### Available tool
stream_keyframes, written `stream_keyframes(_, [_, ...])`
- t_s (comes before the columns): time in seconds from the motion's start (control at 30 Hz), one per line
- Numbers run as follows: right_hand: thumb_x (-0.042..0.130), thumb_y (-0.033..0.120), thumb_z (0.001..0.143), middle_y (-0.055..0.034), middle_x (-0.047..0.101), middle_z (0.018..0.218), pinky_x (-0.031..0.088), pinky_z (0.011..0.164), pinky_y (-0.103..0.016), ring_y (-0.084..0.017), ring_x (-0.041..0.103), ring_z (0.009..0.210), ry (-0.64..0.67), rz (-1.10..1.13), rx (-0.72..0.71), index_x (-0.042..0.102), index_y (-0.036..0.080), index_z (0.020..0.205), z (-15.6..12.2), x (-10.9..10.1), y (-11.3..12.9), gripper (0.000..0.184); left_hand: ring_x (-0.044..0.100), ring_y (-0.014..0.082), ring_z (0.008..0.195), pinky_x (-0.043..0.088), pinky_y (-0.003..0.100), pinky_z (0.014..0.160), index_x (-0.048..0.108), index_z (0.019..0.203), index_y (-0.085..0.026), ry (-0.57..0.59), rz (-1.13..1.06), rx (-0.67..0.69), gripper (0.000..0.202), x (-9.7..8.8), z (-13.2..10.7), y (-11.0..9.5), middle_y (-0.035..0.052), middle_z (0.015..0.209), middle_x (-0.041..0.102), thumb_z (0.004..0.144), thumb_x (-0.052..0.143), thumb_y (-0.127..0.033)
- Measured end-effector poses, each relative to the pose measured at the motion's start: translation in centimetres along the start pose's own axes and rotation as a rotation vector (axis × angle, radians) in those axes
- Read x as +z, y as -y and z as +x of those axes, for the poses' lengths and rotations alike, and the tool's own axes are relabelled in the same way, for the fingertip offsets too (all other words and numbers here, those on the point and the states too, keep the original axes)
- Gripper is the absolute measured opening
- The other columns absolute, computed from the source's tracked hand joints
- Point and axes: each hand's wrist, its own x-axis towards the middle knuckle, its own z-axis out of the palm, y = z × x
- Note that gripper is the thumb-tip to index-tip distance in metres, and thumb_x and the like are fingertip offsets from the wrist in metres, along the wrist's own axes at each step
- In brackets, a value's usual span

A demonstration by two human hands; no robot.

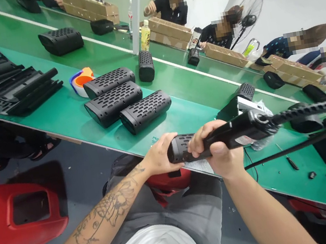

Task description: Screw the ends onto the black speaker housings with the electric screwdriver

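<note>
From the head view, my left hand is wrapped around the near end of a black perforated shell, fingers curled shut on it, holding it just off the near edge of the green table above my lap. My right hand is clenched around the barrel of a powered driver, which lies nearly level and points left into the shell's end; a coiled cable runs off its back toward the right. The tip itself is hidden between my two hands, so I cannot tell whether it is seated in anything.

To do this well, I judge the driver should stay in line with the shell's long axis (any tilt would let the bit slip out of a screw head), and my left grip should keep the shell from twisting. The cable looks slack enough not to drag on my wrist.

On the table beyond, three finished shells lie side by side, almost touching, with a roll of tape just behind them and one shell standing upright near a post. A stack of long black panels sits far left. A small screwdriver lies on the table to the right of my right hand. A red stool stands on the floor to my left. Other people sit across the line with cardboard boxes; their hands are well apart from mine.
</note>
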Motion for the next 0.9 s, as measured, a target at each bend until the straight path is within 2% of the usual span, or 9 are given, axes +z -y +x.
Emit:
stream_keyframes(0.07, [0.097, 0.065, 0.091, 0.0051, 0.071, 0.065, 0.063, 0.057, -0.035, -0.017, 0.066, 0.049, -0.084, 0.004, -0.045, 0.077, 0.025, 0.100, 0.0, -1.4, 1.6, 0.045, 0.069, 0.0484, 0.148, 0.062, 0.064, 0.122, 0.033, 0.179, -0.024, -0.154, 0.142, 0.010, 0.119, 1.7, -2.5, -1.7, 0.0245, 0.159, 0.064, 0.086, 0.097, -0.064])
stream_keyframes(0.17, [0.092, 0.067, 0.091, 0.0069, 0.065, 0.061, 0.059, 0.050, -0.035, -0.017, 0.061, 0.045, -0.342, -0.156, -0.162, 0.076, 0.024, 0.101, 0.8, -6.0, 4.0, 0.047, 0.069, 0.0493, 0.142, 0.062, 0.065, 0.117, 0.035, 0.180, -0.015, -0.354, 0.340, 0.026, 0.112, 4.8, -7.7, -5.1, 0.0303, 0.158, 0.061, 0.095, 0.087, -0.067])
stream_keyframes(0.27, [0.088, 0.051, 0.094, 0.0072, 0.063, 0.060, 0.059, 0.052, -0.034, -0.018, 0.061, 0.047, -0.709, -0.489, -0.257, 0.073, 0.023, 0.096, 2.1, -12.4, 4.5, 0.032, 0.072, 0.0390, 0.127, 0.066, 0.054, 0.107, 0.056, 0.168, -0.011, -0.219, 0.333, 0.217, 0.077, 6.7, -10.6, -7.8, 0.0284, 0.153, 0.065, 0.102, 0.075, -0.046])
stream_keyframes(0.37, [0.086, 0.048, 0.095, 0.0058, 0.064, 0.059, 0.059, 0.056, -0.035, -0.018, 0.062, 0.050, -0.846, -0.697, -0.239, 0.067, 0.026, 0.087, 3.0, -18.1, 2.9, 0.030, 0.072, 0.0301, 0.119, 0.063, 0.046, 0.112, 0.074, 0.148, -0.018, 0.003, 0.323, 0.498, 0.053, 5.7, -7.9, -9.1, 0.0180, 0.142, 0.076, 0.095, 0.075, -0.021])
stream_keyframes(0.47, [0.086, 0.052, 0.094, 0.0047, 0.065, 0.059, 0.059, 0.056, -0.035, -0.019, 0.064, 0.051, -0.845, -0.713, -0.204, 0.064, 0.027, 0.085, 2.8, -21.2, 0.7, 0.035, 0.064, 0.0357, 0.147, 0.048, 0.054, 0.132, 0.069, 0.161, -0.029, 0.249, 0.460, 0.585, 0.067, 2.8, -0.8, -9.3, 0.0142, 0.164, 0.071, 0.096, 0.080, -0.020])
stream_keyframes(0.57, [0.085, 0.058, 0.094, 0.0069, 0.063, 0.058, 0.056, 0.052, -0.032, -0.017, 0.062, 0.048, -0.839, -0.656, -0.211, 0.063, 0.026, 0.086, 2.0, -22.1, -0.5, 0.039, 0.070, 0.0427, 0.133, 0.051, 0.058, 0.121, 0.059, 0.172, -0.019, 0.547, 0.560, 0.387, 0.093, 0.3, 5.9, -9.4, 0.0232, 0.152, 0.074, 0.090, 0.092, -0.049])
stream_keyframes(0.63, [0.086, 0.059, 0.093, 0.0077, 0.063, 0.058, 0.056, 0.050, -0.031, -0.016, 0.060, 0.046, -0.828, -0.606, -0.225, 0.065, 0.026, 0.087, 1.5, -21.9, -0.4, 0.040, 0.072, 0.0426, 0.120, 0.053, 0.055, 0.110, 0.056, 0.174, -0.016, 0.637, 0.628, 0.273, 0.103, -0.3, 8.6, -9.5, 0.0238, 0.140, 0.075, 0.087, 0.093, -0.056])
stream_keyframes(0.8, [0.090, 0.057, 0.090, 0.0051, 0.063, 0.059, 0.058, 0.050, -0.034, -0.017, 0.061, 0.046, -0.797, -0.493, -0.221, 0.070, 0.024, 0.089, -0.4, -19.7, 1.7, 0.038, 0.067, 0.0448, 0.127, 0.047, 0.054, 0.111, 0.050, 0.181, -0.018, 0.579, 0.703, 0.092, 0.107, -0.2, 10.1, -8.9, 0.0254, 0.143, 0.070, 0.090, 0.089, -0.061])
stream_keyframes(0.9, [0.094, 0.054, 0.088, 0.0036, 0.065, 0.060, 0.059, 0.049, -0.035, -0.018, 0.062, 0.046, -0.683, -0.332, -0.224, 0.075, 0.024, 0.093, -1.9, -17.0, 3.5, 0.036, 0.066, 0.0440, 0.129, 0.045, 0.054, 0.113, 0.044, 0.185, -0.026, 0.635, 0.713, 0.058, 0.109, -0.6, 10.2, -8.7, 0.0234, 0.145, 0.070, 0.092, 0.086, -0.063])
